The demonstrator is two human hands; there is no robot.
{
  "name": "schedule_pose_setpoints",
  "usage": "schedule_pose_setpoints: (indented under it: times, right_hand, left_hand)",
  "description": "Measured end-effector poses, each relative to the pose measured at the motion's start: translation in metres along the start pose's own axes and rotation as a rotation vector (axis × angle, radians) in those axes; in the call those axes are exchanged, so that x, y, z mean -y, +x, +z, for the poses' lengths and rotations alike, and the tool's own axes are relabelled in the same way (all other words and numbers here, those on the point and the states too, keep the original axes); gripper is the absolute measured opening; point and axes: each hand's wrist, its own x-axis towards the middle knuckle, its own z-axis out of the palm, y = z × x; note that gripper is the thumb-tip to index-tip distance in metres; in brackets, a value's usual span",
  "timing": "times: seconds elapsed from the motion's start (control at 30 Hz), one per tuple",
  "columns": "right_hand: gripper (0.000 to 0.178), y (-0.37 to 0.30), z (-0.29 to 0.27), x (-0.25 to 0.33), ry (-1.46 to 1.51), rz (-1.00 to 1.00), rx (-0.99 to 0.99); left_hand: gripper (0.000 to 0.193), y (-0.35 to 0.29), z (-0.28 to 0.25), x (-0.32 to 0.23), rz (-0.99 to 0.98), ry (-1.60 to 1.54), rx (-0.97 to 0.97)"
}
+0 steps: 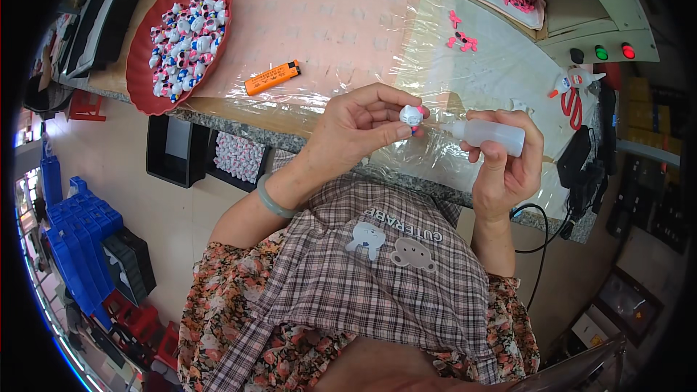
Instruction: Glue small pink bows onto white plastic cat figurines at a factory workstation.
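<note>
My left hand (359,127) pinches a small white figurine (412,115) with pink and blue marks between thumb and fingers, just in front of the table edge. My right hand (508,167) grips a small translucent squeeze bottle (488,135) held sideways. Its nozzle points left and touches or nearly touches the figurine. A pale green bangle (272,202) sits on my left wrist.
A red oval tray (139,65) of several similar figurines sits far left on the table. An orange lighter (272,78) lies on clear plastic sheeting (406,51). Small pink parts (462,41), red-handled scissors (571,98) and blue crates (76,239) on the floor are around.
</note>
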Motion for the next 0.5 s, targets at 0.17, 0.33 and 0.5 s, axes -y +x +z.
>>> schedule_pose_setpoints:
  times: [0.17, 0.33, 0.5]
  right_hand:
    - [0.035, -0.0007, 0.0028, 0.0013, 0.006, -0.006, -0.004]
    - [0.035, -0.0028, 0.0019, -0.0015, -0.029, -0.055, -0.009]
    - [0.035, -0.0050, 0.0004, -0.0013, -0.068, -0.066, -0.016]
  left_hand:
    - [0.028, 0.0002, 0.0016, -0.0002, -0.012, -0.030, 0.013]
    - [0.029, -0.0006, 0.0011, 0.0010, -0.013, -0.054, 0.009]
    - [0.028, -0.0004, 0.0001, 0.0023, -0.006, -0.059, -0.002]
